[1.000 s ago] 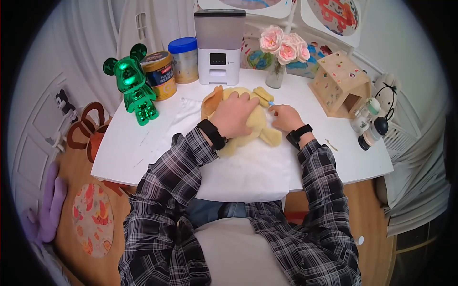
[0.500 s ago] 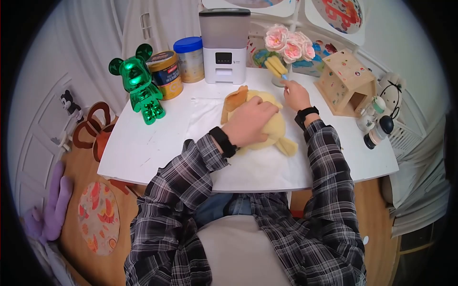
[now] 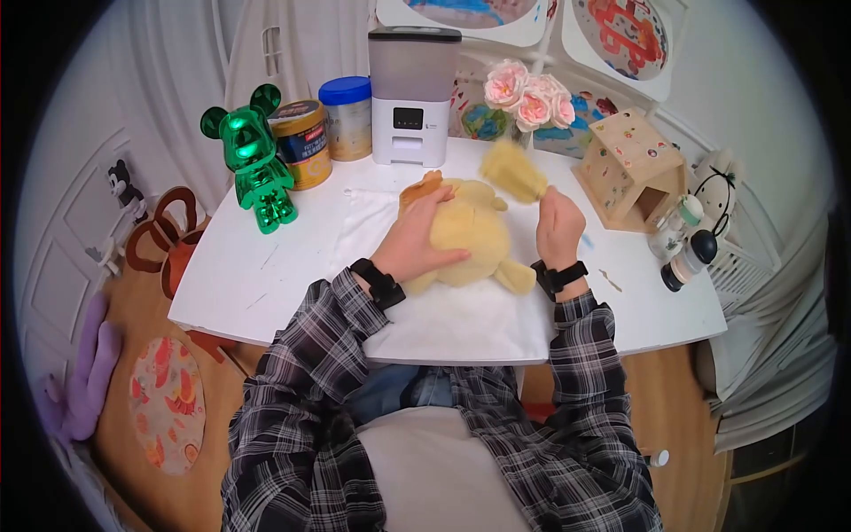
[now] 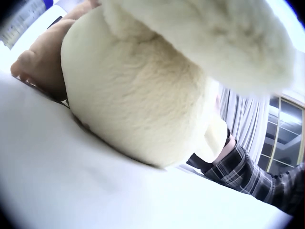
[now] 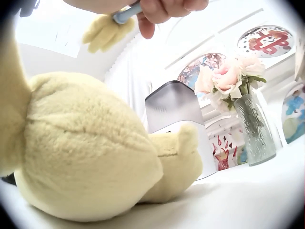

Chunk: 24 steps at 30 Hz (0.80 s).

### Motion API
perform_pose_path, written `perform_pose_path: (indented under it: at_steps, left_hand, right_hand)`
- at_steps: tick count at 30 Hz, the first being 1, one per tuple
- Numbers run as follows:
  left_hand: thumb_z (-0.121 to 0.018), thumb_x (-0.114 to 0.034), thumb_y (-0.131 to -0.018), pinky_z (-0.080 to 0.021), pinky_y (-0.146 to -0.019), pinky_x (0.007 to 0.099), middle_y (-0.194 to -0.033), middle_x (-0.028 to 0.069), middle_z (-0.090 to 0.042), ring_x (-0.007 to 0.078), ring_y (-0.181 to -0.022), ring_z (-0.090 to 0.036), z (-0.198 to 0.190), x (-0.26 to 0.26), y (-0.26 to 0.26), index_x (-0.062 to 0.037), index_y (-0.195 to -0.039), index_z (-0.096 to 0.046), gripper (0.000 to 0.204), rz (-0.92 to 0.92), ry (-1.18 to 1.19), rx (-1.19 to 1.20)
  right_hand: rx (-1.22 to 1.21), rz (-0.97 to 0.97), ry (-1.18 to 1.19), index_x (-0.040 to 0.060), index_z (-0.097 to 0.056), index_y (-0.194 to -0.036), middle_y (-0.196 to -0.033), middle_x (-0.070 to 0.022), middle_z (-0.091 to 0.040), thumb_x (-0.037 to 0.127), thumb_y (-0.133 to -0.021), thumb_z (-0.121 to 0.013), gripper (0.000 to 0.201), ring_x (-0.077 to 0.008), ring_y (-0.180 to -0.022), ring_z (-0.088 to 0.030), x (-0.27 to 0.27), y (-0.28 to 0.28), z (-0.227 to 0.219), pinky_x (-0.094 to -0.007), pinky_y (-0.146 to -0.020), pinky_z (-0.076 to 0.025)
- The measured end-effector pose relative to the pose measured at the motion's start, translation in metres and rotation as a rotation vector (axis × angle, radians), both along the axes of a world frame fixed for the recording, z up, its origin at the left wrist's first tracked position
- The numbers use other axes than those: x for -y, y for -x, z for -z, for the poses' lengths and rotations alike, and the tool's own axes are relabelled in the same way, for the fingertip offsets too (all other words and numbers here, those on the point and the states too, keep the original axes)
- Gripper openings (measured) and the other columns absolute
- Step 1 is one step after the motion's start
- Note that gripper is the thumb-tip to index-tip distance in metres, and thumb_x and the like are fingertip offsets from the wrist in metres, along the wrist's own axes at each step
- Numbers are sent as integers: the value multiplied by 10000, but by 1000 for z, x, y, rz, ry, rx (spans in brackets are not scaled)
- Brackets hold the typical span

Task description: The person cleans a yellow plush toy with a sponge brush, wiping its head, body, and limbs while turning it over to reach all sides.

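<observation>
A pale yellow plush toy point(image 3: 472, 232) with an orange ear lies on a white cloth point(image 3: 483, 324). Across its left side rests my left hand point(image 3: 409, 241), fingers extended and thumb spread over the body; in the left wrist view those fingers point(image 4: 43, 62) lie against the plush point(image 4: 133, 90). My right hand point(image 3: 559, 230) is raised right of the toy, gripping a brush with a fluffy yellow head point(image 3: 514, 171) that is blurred above the toy's upper right. The right wrist view shows its light blue handle point(image 5: 127, 14) between the fingers point(image 5: 159, 9).
Behind stand a green bear figure point(image 3: 253, 160), two tins point(image 3: 301, 146), a white dispenser point(image 3: 409, 129) and a vase of pink roses point(image 3: 534, 102). To the right are a wooden house point(image 3: 628, 164) and two bottles point(image 3: 687, 257).
My right hand has swung the brush up toward the vase and then back down closer to the toy. My left hand has shifted left on the toy, its thumb now spread wider.
</observation>
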State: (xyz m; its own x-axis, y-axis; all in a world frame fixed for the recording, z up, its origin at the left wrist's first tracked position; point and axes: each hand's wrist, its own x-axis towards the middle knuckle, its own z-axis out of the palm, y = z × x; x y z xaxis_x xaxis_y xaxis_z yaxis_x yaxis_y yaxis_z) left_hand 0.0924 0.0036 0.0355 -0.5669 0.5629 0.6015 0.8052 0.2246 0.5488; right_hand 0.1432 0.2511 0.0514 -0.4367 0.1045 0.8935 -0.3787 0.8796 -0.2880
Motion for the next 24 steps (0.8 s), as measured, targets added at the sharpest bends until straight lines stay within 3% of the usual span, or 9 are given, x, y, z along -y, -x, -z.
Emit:
perform_pose_path:
  at_steps: [2,5,8,14,17,21,23,24]
  left_hand:
    - [-797,-316,-667,-366,-1015,390,-1244,186,-505,326,-1191,-465,-2,4,-3,-17,-1305,-409,805,8,9,11]
    - [-796,-252,-674,-398,-984,365,-1218,144,-533,295,-1159,-505,-6,7,-3,-41,-1275,-452,724,30,34,70]
    - [-787,-294,-681,-409,-964,374,-1193,155,-535,307,-1136,-511,-7,8,-6,-47,-1233,-484,677,33,15,94]
    - [-781,-301,-692,-409,-965,372,-1198,159,-533,315,-1138,-507,-1,7,-2,-38,-1237,-478,676,29,31,72]
    - [-779,-315,-696,-403,-973,377,-1205,160,-529,320,-1144,-502,-2,9,-2,-38,-1241,-474,684,32,42,60]
    - [-777,-323,-698,-397,-980,380,-1210,160,-526,321,-1151,-497,-2,9,-1,-39,-1244,-469,689,34,46,25]
    - [-777,-321,-698,-397,-981,380,-1212,159,-524,320,-1153,-496,-2,9,-2,-38,-1243,-468,688,31,46,25]
    - [-777,-319,-698,-397,-980,379,-1212,159,-523,320,-1153,-497,-2,8,-2,-38,-1243,-468,686,34,40,10]
  right_hand:
    - [-57,-18,-120,70,-544,-621,-627,-66,-546,195,-904,-522,311,-275,-597,-502,5,-3,-3,-369,-632,-378]
    - [-90,-58,-272,64,-523,-620,-612,-62,-540,196,-893,-541,304,-267,-579,-481,8,-2,-3,-364,-685,-356]
    - [-35,-52,-233,70,-509,-591,-592,-62,-534,198,-885,-558,325,-259,-576,-477,6,5,6,-363,-714,-343]
    - [53,128,-60,67,-531,-550,-523,-66,-516,216,-907,-536,387,-258,-562,-491,-17,21,16,-365,-715,-345]
    - [207,227,52,54,-562,-561,-526,-75,-529,234,-915,-529,399,-261,-567,-506,-28,22,17,-360,-730,-352]
    - [118,97,345,41,-580,-579,-554,-82,-547,224,-913,-541,383,-262,-579,-511,-29,17,17,-353,-705,-374]
    - [2,-23,416,36,-570,-578,-565,-83,-548,197,-902,-559,361,-263,-580,-508,-21,17,19,-349,-682,-384]
    - [-35,-65,306,35,-563,-577,-565,-82,-542,181,-892,-571,347,-264,-578,-504,-14,14,18,-350,-673,-385]
